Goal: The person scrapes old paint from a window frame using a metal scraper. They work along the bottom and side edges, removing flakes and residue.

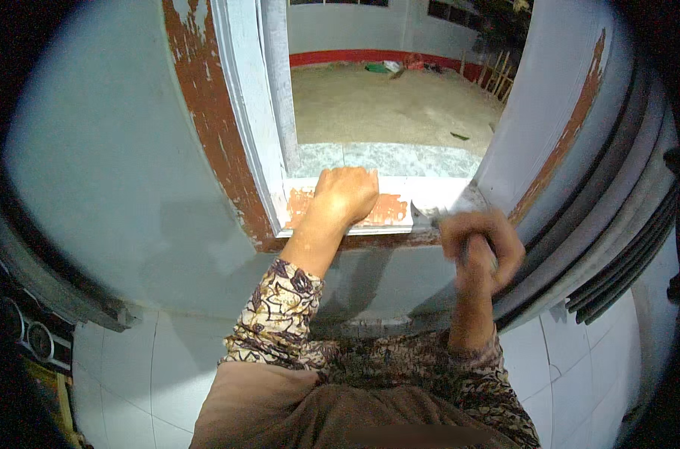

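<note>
My left hand [347, 193] is closed in a fist over the white window sill [394, 227]. Its fingers are turned away, so what they grip, if anything, is hidden. Bare orange-brown patches [391, 209] show through the sill's white paint on both sides of that hand. Beyond the sill's right end, my right hand [486, 247] is smeared by motion. It is closed around a dark handle-like thing [477, 251], whose kind I cannot make out. A pale, blurred shape [428, 211] lies between this hand and the sill's white board.
A brown window frame with flaking paint [205, 112] rises at the left. Dark curtain-like folds [617, 194] hang at the right. Outside are a tiled ledge [400, 159] and bare ground [385, 105]. White floor tiles [130, 367] lie below, with a speaker-like box [40, 340] at far left.
</note>
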Available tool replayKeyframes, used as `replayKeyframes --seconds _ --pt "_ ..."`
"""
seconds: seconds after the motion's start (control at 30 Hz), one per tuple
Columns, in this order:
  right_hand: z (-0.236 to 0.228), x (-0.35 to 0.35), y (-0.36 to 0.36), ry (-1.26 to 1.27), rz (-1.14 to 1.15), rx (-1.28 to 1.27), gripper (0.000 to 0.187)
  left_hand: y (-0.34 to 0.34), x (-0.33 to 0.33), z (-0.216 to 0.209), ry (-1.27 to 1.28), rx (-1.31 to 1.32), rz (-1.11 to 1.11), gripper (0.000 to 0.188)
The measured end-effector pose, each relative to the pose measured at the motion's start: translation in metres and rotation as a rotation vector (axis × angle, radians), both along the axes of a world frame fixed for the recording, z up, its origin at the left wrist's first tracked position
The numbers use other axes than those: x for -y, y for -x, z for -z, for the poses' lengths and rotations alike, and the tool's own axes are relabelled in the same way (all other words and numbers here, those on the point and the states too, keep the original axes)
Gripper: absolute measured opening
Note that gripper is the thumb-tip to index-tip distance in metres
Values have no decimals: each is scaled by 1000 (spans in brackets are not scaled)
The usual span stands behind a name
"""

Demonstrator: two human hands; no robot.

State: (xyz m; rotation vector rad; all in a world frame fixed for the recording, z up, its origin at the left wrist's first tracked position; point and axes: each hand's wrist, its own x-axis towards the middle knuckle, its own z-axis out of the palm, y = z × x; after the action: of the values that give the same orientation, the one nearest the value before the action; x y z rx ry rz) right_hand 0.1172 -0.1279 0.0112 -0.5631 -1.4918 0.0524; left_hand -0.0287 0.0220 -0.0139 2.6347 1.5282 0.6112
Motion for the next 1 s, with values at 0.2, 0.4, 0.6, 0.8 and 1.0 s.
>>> replayKeyframes --seconds 0.2,0.4,0.6,0.8,1.0 --pt "-5 -16 -7 115 -130 -154 20 2 6 -5 23 -65 43 48" --pt "2 1 9 -1 -125 -22 18 2 6 -7 -15 -50 24 47" --pt "-6 -7 1 83 -173 -190 17 3 6 -5 -37 -51 32 39" --pt "16 -5 -3 12 -114 10 25 4 4 -3 -43 -37 25 35" --pt "20 4 -16 -75 -189 -69 21 6 -1 0 -71 -100 72 39"
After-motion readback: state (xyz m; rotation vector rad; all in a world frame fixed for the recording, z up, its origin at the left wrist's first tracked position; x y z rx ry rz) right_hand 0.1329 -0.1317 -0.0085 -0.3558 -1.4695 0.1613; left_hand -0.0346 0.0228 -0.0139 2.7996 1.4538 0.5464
